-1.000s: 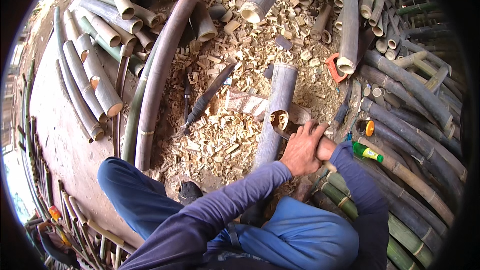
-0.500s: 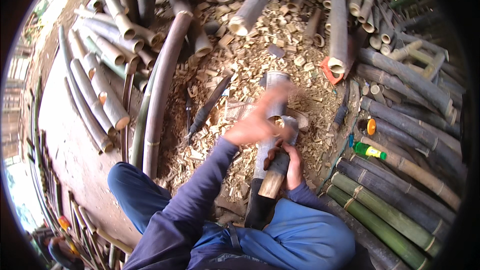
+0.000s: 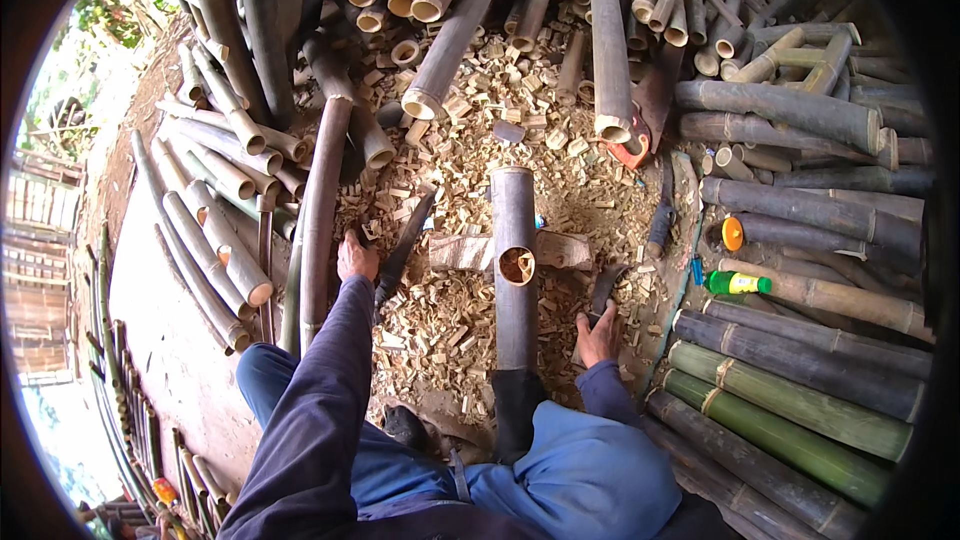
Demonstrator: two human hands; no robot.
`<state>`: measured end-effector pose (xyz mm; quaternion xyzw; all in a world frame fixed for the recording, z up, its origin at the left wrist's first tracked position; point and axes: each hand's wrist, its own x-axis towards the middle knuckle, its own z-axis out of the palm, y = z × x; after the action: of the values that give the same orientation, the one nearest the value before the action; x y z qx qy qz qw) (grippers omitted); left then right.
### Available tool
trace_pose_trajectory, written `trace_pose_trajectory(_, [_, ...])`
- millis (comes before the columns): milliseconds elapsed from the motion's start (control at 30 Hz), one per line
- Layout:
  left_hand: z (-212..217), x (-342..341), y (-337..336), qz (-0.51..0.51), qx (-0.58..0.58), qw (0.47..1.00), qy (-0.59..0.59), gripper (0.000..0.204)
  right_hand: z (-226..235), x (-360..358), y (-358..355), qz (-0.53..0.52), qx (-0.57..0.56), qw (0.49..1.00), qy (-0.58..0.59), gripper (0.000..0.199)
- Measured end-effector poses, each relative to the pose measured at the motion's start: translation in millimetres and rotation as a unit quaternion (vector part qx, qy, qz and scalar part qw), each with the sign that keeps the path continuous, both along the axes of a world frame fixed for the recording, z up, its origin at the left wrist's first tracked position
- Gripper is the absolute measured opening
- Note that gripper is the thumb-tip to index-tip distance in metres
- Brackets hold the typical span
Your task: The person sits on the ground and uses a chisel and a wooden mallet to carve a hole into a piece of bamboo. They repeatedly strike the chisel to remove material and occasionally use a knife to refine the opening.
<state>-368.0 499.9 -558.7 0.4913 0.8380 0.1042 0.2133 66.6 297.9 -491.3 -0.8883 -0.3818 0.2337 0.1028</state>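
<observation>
My left hand (image 3: 357,258) reaches down to the wood chips at the left, its fingers closed round a slender dark tool that is mostly hidden. Right beside it lies a long knife (image 3: 405,248) with a dark wrapped handle. My right hand (image 3: 598,335) is low at the right, curled about the near end of a dark, flat, blade-like tool (image 3: 606,286); its grip end is covered. Between my hands a grey bamboo tube (image 3: 515,210) rests across a split log (image 3: 460,252). An opening cut in its upper side shows pale edges, and its near end meets a black boot-like shape at my legs.
Wood chips (image 3: 440,330) cover the ground. Bamboo poles (image 3: 440,70) point inward from the far side, with more piled at right. An orange-handled saw (image 3: 630,148), a wrapped-handled tool (image 3: 660,215) and a green bottle (image 3: 738,283) lie to the right.
My hands have parted from over the tube: left went to the far-left tools, right moved rightward. The short wooden piece at my right hand is out of sight. The view has shifted.
</observation>
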Motion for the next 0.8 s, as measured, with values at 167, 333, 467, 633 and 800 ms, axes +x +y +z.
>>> trace_pose_trajectory(167, [30.3, -7.8, 8.9, 0.017, 0.166, 0.981, -0.095, 0.035, 52.5, 25.0, -66.1, 0.022, 0.105, 0.989, -0.102, 0.067])
trace_pose_trajectory(333, [75.8, 72.4, 28.4, 0.101, 0.141, 0.793, -0.584, 0.021, -27.5, 61.5, -207.3, -0.044, -0.18, 0.981, -0.062, 0.077])
trace_pose_trajectory(467, [50.4, 164.0, 40.5, 0.074, 0.039, 0.627, -0.774, 0.031, -107.2, 63.1, -235.6, -0.089, -0.234, 0.966, 0.061, 0.082])
trace_pose_trajectory(633, [136.7, 252.0, 38.0, -0.024, -0.02, 0.653, -0.756, 0.036, -54.4, 69.5, -266.7, -0.167, -0.106, 0.977, 0.075, 0.091])
trace_pose_trajectory(800, [154.5, 356.7, -41.6, -0.468, 0.167, 0.781, -0.379, 0.031, -26.2, 93.8, -255.3, -0.277, 0.156, 0.883, 0.345, 0.091])
